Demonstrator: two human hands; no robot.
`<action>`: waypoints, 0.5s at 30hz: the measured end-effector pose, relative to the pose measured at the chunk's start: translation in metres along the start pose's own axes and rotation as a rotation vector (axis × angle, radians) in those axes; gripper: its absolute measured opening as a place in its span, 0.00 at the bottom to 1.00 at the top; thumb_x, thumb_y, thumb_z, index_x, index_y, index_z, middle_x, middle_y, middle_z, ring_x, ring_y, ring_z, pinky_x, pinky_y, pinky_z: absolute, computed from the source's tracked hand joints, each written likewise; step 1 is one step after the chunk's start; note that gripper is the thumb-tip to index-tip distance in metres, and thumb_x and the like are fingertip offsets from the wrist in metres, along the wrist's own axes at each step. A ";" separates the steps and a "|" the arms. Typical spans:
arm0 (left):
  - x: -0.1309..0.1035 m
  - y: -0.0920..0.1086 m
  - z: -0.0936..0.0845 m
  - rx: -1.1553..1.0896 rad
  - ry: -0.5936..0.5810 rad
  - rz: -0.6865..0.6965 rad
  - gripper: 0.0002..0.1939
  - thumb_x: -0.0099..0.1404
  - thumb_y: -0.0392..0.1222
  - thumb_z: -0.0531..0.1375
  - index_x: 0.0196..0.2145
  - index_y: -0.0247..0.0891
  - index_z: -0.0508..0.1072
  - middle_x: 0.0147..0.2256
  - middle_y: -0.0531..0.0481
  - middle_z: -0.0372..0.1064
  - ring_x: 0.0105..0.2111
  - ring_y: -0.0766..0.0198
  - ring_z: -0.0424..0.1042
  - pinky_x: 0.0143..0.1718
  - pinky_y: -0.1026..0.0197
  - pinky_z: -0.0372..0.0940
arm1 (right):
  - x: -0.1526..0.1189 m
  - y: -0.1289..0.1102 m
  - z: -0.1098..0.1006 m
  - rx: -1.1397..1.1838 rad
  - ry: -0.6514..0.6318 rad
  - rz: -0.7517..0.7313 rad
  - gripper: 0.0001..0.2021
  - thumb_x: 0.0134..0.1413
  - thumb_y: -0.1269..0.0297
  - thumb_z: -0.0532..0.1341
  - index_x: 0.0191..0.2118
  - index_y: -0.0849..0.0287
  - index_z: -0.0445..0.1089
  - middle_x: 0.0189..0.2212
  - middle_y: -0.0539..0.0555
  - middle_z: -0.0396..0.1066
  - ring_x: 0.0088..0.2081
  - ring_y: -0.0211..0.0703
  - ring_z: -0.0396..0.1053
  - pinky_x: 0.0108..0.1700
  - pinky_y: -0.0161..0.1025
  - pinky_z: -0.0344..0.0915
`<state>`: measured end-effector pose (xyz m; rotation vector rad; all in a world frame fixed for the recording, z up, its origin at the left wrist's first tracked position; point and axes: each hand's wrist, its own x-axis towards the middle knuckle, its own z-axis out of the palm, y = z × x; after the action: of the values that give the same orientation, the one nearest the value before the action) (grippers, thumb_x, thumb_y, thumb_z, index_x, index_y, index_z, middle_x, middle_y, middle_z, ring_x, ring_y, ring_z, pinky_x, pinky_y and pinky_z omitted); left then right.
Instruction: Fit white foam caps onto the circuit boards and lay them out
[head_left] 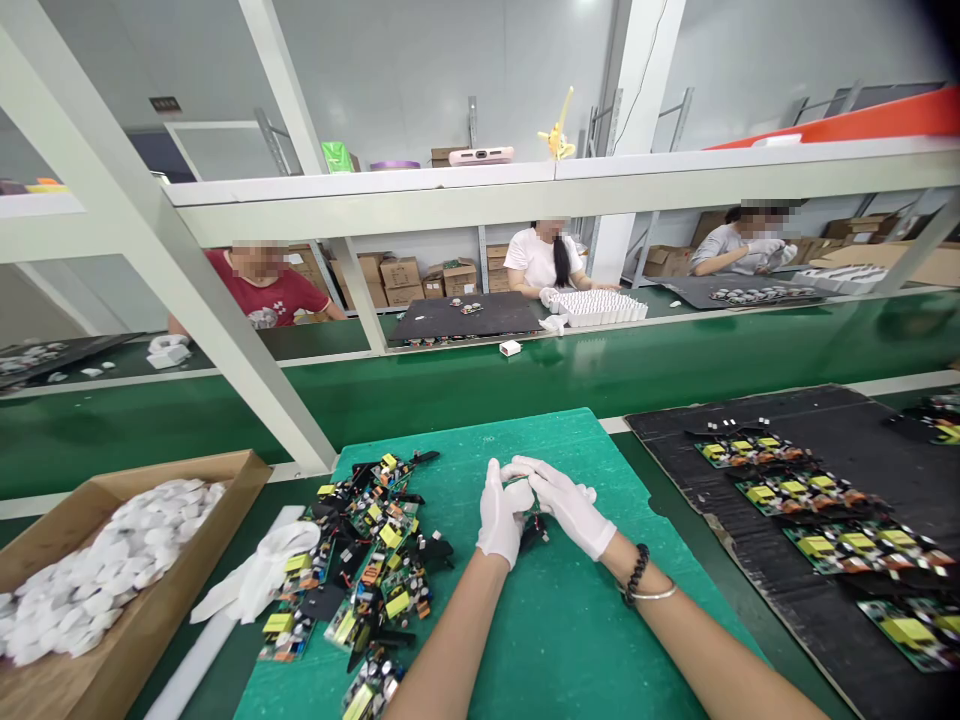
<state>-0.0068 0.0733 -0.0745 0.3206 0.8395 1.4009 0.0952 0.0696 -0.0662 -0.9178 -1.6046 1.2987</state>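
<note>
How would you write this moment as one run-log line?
left hand: gloved, holding partly hidden workpiece; right hand: gloved, at same workpiece; circuit boards: heaped on mat; white pieces: in cardboard box

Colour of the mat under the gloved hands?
Bluish green mat; the head view shows it best.

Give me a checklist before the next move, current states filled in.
1. White-gloved left hand and white-gloved right hand visible: ok.
2. Small dark wired part between them unobstructed: not ok; fingers partly cover it.
3. Its wiring intact: cannot tell.
4. Green-and-yellow circuit boards on the flat green mat separated: not ok; heaped.
5. Small white pieces inside the open brown cardboard box: ok.
</note>
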 end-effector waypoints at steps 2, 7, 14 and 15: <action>0.000 0.000 -0.001 0.002 0.010 0.003 0.21 0.53 0.55 0.54 0.17 0.34 0.69 0.17 0.49 0.68 0.17 0.63 0.66 0.21 0.62 0.59 | 0.000 0.002 0.001 -0.020 0.013 -0.018 0.21 0.54 0.56 0.51 0.52 0.58 0.59 0.52 0.56 0.60 0.53 0.47 0.57 0.55 0.46 0.53; 0.001 -0.004 -0.001 -0.005 0.003 -0.005 0.23 0.52 0.57 0.53 0.18 0.34 0.70 0.16 0.48 0.68 0.18 0.61 0.67 0.26 0.60 0.61 | -0.001 0.007 0.010 -0.077 0.100 -0.050 0.20 0.53 0.60 0.52 0.52 0.58 0.58 0.51 0.56 0.61 0.53 0.45 0.58 0.57 0.46 0.49; 0.001 -0.004 -0.001 -0.026 -0.010 0.016 0.22 0.53 0.55 0.53 0.17 0.34 0.70 0.15 0.48 0.67 0.17 0.63 0.66 0.25 0.61 0.61 | 0.003 0.010 0.006 0.104 0.026 -0.042 0.22 0.52 0.55 0.53 0.51 0.59 0.60 0.52 0.56 0.61 0.54 0.47 0.57 0.57 0.46 0.49; 0.001 -0.003 0.000 -0.030 -0.009 0.019 0.21 0.54 0.54 0.53 0.16 0.34 0.70 0.15 0.49 0.67 0.16 0.63 0.65 0.24 0.61 0.60 | 0.004 0.010 0.005 0.120 0.015 -0.031 0.23 0.51 0.54 0.53 0.52 0.59 0.60 0.52 0.57 0.60 0.54 0.48 0.56 0.57 0.46 0.49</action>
<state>-0.0050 0.0738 -0.0772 0.3124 0.8098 1.4276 0.0890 0.0734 -0.0762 -0.8240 -1.5062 1.3481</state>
